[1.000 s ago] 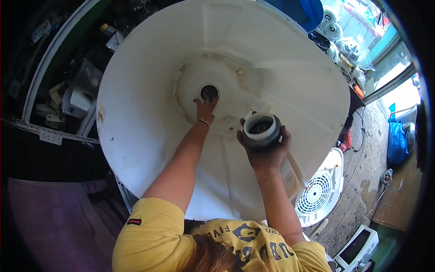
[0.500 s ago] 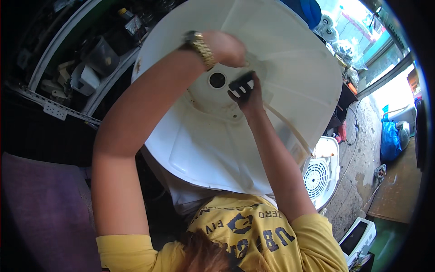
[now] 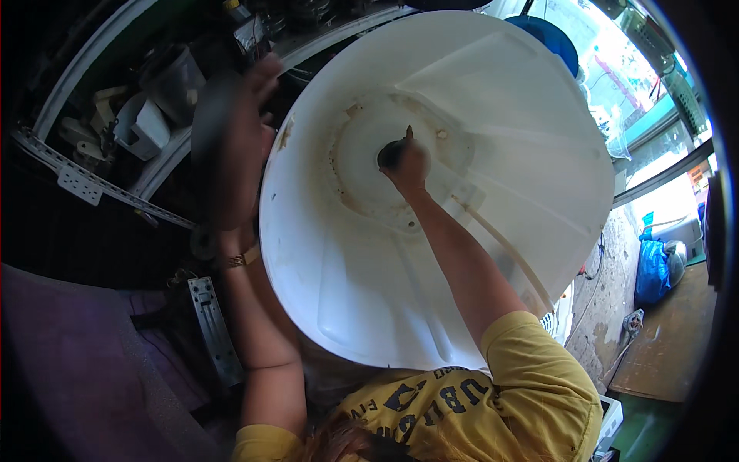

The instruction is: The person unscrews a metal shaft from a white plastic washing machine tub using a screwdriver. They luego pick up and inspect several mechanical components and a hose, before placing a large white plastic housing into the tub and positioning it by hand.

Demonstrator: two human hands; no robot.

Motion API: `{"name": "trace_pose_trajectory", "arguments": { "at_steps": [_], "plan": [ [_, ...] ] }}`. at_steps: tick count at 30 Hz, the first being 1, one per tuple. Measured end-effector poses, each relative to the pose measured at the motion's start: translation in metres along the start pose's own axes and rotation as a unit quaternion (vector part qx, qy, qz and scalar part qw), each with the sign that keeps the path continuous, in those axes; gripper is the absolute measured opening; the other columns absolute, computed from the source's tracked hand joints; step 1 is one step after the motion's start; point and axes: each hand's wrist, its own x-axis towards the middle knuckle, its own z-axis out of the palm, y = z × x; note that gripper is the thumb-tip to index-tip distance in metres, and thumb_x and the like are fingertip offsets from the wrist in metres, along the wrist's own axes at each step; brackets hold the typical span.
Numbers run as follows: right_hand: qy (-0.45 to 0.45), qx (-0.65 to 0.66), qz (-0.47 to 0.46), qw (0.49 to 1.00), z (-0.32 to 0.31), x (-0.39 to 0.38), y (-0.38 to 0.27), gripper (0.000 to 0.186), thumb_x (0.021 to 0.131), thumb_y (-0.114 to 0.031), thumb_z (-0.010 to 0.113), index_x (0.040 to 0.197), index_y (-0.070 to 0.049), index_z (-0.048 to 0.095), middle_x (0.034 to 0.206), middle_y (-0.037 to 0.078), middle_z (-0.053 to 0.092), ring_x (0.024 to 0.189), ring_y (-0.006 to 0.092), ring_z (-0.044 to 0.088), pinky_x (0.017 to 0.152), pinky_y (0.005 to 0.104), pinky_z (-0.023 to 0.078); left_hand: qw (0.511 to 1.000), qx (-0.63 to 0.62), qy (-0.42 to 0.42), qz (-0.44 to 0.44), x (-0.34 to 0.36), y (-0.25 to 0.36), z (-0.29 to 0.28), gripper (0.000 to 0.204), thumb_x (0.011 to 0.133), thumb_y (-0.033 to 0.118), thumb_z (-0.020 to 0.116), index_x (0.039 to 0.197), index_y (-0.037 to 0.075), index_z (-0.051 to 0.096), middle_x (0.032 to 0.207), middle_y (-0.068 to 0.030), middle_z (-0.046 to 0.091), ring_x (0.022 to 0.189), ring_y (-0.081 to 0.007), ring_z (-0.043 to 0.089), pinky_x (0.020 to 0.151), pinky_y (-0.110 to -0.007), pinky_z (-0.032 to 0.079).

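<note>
A large white plastic tub [image 3: 346, 277], stained brown around its middle, leans against my front. My right hand [image 3: 410, 163] is at the dark round hole in its centre. The fingers bend into the hole and grip its edge, while one fingertip points up. Beyond the tub's left rim, my left hand [image 3: 245, 146] is raised and smeared by motion. A dark blurred shape [image 3: 212, 115] lies against it, and I cannot tell whether the hand holds it. From near the hole, a pale hose [image 3: 508, 248] runs down toward the lower right rim.
Shelving at the left carries a white container [image 3: 142, 129] and a clear bin [image 3: 173, 81]. A metal bracket [image 3: 212, 327] stands beside my left arm, near a purple cushion [image 3: 69, 354]. At right are a blue bag [image 3: 652, 271] and a brown board [image 3: 662, 339] on the floor.
My left hand has swung from above the hole out past the left rim. My right hand no longer shows the black slotted piece and is now at the hole. The tub has shifted right.
</note>
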Motion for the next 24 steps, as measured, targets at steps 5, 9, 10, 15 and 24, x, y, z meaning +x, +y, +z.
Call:
{"name": "trace_pose_trajectory", "arguments": {
  "at_steps": [5, 9, 10, 15, 24],
  "plan": [
    [-0.012, -0.029, -0.038, 0.999, 0.020, -0.003, -0.001, 0.118, 0.055, -0.021, 0.085, 0.146, -0.009, 0.011, 0.130, 0.014, 0.048, 0.113, 0.0386, 0.043, 0.094, 0.0496, 0.038, 0.982, -0.128, -0.136, 0.022, 0.000, -0.016, -0.001, 0.089, 0.076, 0.052, 0.056, 0.142, 0.001, 0.026, 0.144, -0.0157, 0.031, 0.134, -0.0280, 0.029, 0.111, -0.044, 0.017],
    [-0.006, -0.071, -0.048, 0.996, 0.032, -0.002, 0.007, 0.117, 0.057, -0.022, 0.085, 0.147, -0.011, 0.011, 0.132, 0.013, 0.046, 0.116, 0.0383, 0.041, 0.094, 0.0513, 0.036, 0.963, -0.237, -0.116, -0.056, -0.005, -0.005, 0.017, 0.090, 0.075, 0.050, 0.059, 0.141, 0.000, 0.024, 0.142, -0.0190, 0.032, 0.131, -0.0269, 0.032, 0.108, -0.039, 0.023],
    [-0.006, -0.075, -0.035, 0.997, 0.033, -0.001, 0.008, 0.116, 0.058, -0.022, 0.084, 0.147, -0.011, 0.011, 0.132, 0.013, 0.046, 0.116, 0.0383, 0.040, 0.094, 0.0518, 0.036, 0.963, -0.230, -0.123, -0.070, -0.008, -0.013, 0.008, 0.087, 0.076, 0.049, 0.059, 0.139, 0.000, 0.025, 0.140, -0.0187, 0.034, 0.129, -0.0264, 0.034, 0.107, -0.039, 0.024],
    [-0.008, -0.092, -0.033, 0.995, 0.038, -0.001, 0.008, 0.115, 0.059, -0.024, 0.084, 0.147, -0.012, 0.011, 0.132, 0.012, 0.046, 0.117, 0.0385, 0.039, 0.095, 0.0517, 0.034, 0.971, -0.135, -0.154, -0.122, -0.029, -0.057, -0.031, 0.071, 0.079, 0.043, 0.059, 0.129, 0.000, 0.033, 0.131, -0.0173, 0.040, 0.120, -0.0237, 0.039, 0.101, -0.036, 0.029],
    [0.001, -0.109, -0.071, 0.992, 0.043, 0.000, 0.016, 0.114, 0.059, -0.027, 0.084, 0.147, -0.013, 0.012, 0.134, 0.009, 0.044, 0.119, 0.0374, 0.039, 0.094, 0.0511, 0.035, 0.972, -0.017, -0.188, -0.137, -0.048, -0.091, -0.052, 0.044, 0.083, 0.031, 0.059, 0.111, -0.001, 0.046, 0.116, -0.0147, 0.052, 0.103, -0.0189, 0.050, 0.089, -0.031, 0.038]
  ]
}}
